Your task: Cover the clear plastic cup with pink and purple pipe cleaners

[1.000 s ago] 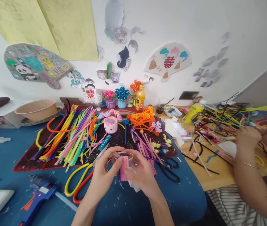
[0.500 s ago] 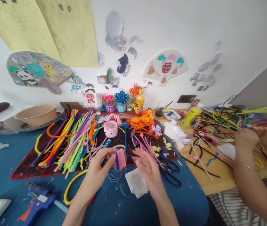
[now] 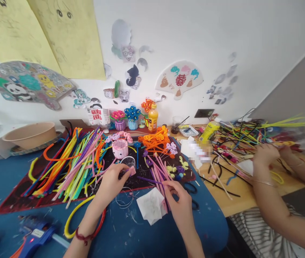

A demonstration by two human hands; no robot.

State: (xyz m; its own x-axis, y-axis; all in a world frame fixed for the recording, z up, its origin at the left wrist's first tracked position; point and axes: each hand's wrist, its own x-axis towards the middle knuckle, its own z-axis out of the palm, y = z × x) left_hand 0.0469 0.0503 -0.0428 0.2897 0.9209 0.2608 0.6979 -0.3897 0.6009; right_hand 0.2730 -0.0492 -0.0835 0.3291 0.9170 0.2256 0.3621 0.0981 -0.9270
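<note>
My left hand [image 3: 112, 183] is closed around a small clear plastic cup [image 3: 127, 159], whose round rim shows above the fingers. Short pink pipe cleaner pieces [image 3: 132, 171] show at the cup's side by my fingertips; the hand hides much of the rest. My right hand [image 3: 178, 197] pinches one end of a purple pipe cleaner [image 3: 150, 180], which reaches left toward the cup. Below lie a crumpled white paper [image 3: 149, 206] and loops of thin clear line [image 3: 124, 198]. Black-handled scissors [image 3: 191, 188] are partly hidden behind my right hand.
Many coloured pipe cleaners [image 3: 74, 168] cover the dark mat on the left. A pink pot [image 3: 120, 148] and orange pipe cleaner flowers [image 3: 156, 139] stand behind. A blue glue gun [image 3: 35, 236] lies front left. Another person's hands [image 3: 266, 156] work at the right.
My right hand, spread beside the cup before, now pinches a purple pipe cleaner. My left hand has turned the cup, so its purple and pink side shows less. The view has shifted right.
</note>
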